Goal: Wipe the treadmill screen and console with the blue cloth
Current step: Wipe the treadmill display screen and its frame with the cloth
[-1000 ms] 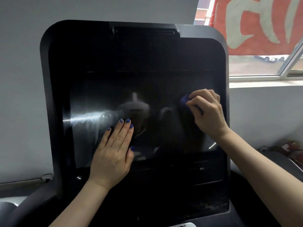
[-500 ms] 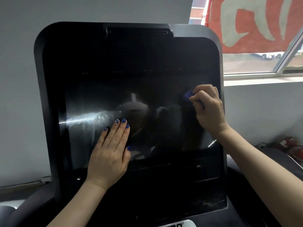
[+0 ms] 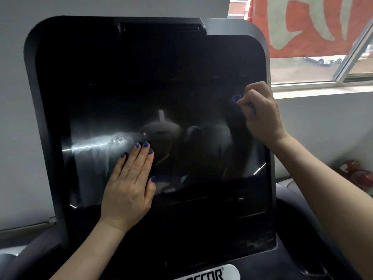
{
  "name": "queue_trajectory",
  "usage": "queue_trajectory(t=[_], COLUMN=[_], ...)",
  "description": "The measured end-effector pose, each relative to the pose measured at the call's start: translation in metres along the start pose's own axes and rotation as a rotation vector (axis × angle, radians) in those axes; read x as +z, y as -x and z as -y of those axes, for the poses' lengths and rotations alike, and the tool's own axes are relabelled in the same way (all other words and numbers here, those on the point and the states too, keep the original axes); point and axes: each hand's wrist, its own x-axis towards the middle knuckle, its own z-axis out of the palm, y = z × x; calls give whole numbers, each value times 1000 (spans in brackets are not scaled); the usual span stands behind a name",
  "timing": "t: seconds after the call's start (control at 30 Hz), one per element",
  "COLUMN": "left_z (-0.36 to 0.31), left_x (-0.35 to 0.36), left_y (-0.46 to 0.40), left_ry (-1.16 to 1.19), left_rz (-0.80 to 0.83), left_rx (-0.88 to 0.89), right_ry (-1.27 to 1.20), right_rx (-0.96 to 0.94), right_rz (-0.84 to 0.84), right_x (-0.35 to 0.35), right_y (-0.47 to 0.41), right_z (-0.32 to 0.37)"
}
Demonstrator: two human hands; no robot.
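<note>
My left forearm rises from the lower edge, and my left hand (image 3: 129,186) lies flat on the lower left of the treadmill screen (image 3: 153,110), fingers straight and together pointing up, thumb beside them, gripping nothing. My right forearm comes in from the lower right, angled up and to the left, wrist bent toward the glass. My right hand (image 3: 260,114) sits at the screen's right edge, above the middle, its fingers curled round the blue cloth (image 3: 235,99), bunched against the glass with only a small fold showing past my knuckles. The dark console (image 3: 232,27) frames the screen, its rounded top corners standing before a grey wall (image 3: 14,98). Farther right is a window (image 3: 314,65) with a red banner (image 3: 314,23) outside.
</note>
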Motion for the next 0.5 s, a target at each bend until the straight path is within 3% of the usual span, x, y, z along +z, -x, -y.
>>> queue_trajectory(t=[0.5], left_z=[-1], left_x=[1], left_y=[-1], left_ry=[-17], left_rz=[-17], left_rx=[6], right_ry=[-22], right_rx=[95], right_rz=[16], right_x=[-8], right_y=[81], right_z=[24])
